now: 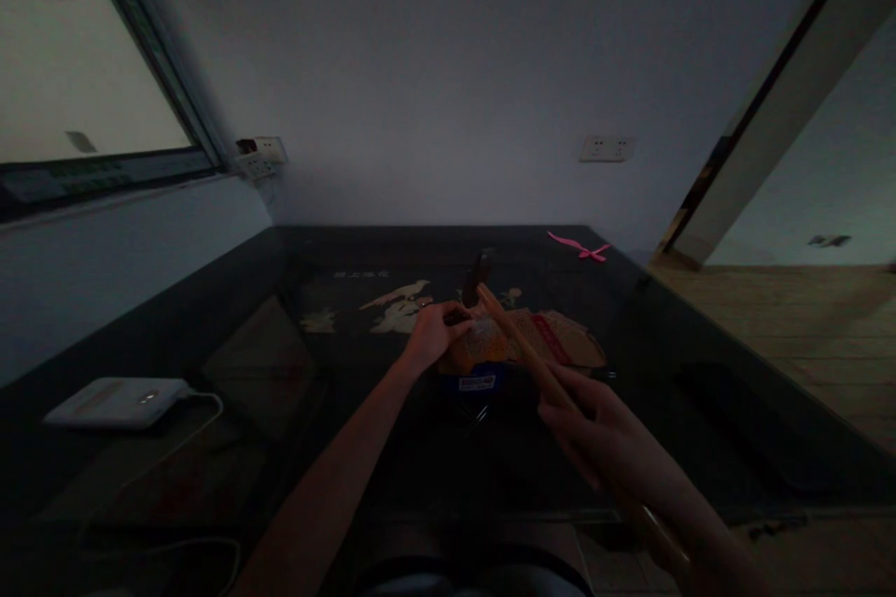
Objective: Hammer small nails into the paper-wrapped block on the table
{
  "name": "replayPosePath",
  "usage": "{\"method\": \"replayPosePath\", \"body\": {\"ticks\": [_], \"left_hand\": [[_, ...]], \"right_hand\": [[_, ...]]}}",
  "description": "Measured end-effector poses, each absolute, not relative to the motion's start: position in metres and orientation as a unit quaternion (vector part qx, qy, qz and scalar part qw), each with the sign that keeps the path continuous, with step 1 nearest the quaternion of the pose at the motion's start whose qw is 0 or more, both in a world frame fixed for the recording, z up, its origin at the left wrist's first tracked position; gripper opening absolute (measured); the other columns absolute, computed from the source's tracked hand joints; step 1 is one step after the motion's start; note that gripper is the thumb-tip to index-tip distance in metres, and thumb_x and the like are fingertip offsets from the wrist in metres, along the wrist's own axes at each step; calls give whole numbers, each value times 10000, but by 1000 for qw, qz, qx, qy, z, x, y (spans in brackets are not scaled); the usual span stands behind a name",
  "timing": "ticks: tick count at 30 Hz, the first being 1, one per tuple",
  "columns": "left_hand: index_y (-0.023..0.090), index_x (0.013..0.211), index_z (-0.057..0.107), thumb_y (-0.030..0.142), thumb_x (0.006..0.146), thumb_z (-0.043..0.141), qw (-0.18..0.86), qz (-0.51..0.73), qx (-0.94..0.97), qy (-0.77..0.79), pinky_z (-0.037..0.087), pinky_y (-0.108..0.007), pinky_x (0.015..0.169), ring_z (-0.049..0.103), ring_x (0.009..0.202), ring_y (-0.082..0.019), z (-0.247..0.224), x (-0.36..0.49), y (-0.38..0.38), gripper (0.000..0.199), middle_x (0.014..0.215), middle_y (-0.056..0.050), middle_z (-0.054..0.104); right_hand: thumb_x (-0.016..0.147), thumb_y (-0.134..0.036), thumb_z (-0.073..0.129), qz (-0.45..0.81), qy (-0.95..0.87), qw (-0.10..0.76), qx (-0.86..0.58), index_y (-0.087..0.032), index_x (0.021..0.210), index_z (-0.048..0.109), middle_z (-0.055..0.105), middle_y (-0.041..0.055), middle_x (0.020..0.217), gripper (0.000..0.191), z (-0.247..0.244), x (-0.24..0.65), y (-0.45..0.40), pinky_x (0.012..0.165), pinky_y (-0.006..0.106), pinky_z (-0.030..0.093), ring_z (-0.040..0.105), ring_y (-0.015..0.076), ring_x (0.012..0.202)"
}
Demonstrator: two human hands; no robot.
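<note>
My right hand (588, 410) is wrapped round the wooden handle of a hammer (516, 336). The handle slants up and to the left, and the dark head is at its far end, just above my left hand. My left hand (440, 336) is closed, with thumb and fingers together, beside an orange, partly see-through packet (483, 345). What lies between those fingers is too dark to make out. Under the packet is a blue item (477, 381) with a pale label. Brown cardboard (570, 340) with a red stripe lies to the right, partly behind the handle.
The dark glossy table (420, 485) has pictures on its surface. A white power bank (116, 403) with a cable is at the left. A pink ribbon-like strip (581, 246) lies near the wall. A dark flat object (756, 429) is at the right. Wall sockets (606, 149) are behind.
</note>
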State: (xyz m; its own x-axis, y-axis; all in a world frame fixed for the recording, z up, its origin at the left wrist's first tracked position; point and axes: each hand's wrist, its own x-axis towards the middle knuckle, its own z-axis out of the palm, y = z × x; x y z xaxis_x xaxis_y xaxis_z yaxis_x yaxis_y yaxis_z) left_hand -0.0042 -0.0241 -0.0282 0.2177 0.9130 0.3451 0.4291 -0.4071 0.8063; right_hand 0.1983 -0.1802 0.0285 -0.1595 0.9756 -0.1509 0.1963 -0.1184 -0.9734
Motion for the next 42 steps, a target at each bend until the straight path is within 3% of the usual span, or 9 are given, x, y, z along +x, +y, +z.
{"method": "replayPosePath", "body": {"ticks": [6,21,26,32,38,42], "left_hand": [[150,780,678,188,729,667,281,411,726,475,496,-280,750,654,769,-168,-25,-3,-26,64,833,-38,713],[164,783,684,186,730,657,277,397,728,485,483,-272,740,643,756,-160,-29,-4,-23,64,810,-24,710],[163,825,696,181,738,654,270,389,735,486,482,-267,742,646,778,-164,-28,-5,-24,98,849,-39,713],[160,794,691,223,737,664,256,386,733,498,478,-270,728,643,752,-165,-28,-4,-25,89,802,-30,711],[160,823,688,198,754,639,267,383,738,487,484,-272,741,646,781,-167,-26,-4,-26,93,854,-44,715],[157,804,680,230,739,657,269,386,732,493,486,-274,727,644,763,-170,-28,-4,-25,100,817,-39,711]], "right_hand": [[780,-376,575,525,-549,361,-541,-135,1348,410,400,-104,466,639,32,197,-182,293,145,292,342,46,308],[742,-377,611,506,-538,366,-566,-156,1336,453,472,-56,628,653,30,198,-189,316,159,303,352,42,380],[745,-356,598,524,-534,340,-570,-145,1360,422,445,-80,549,674,26,197,-186,306,161,300,356,47,347],[729,-397,620,500,-535,383,-563,-159,1310,477,480,-60,601,645,27,196,-189,312,167,332,382,48,367],[755,-354,592,530,-531,350,-561,-146,1342,436,417,-92,510,643,25,194,-186,307,154,300,355,45,336],[745,-377,600,522,-525,370,-561,-175,1334,452,498,-55,603,640,28,194,-187,314,177,332,372,49,355]]}}
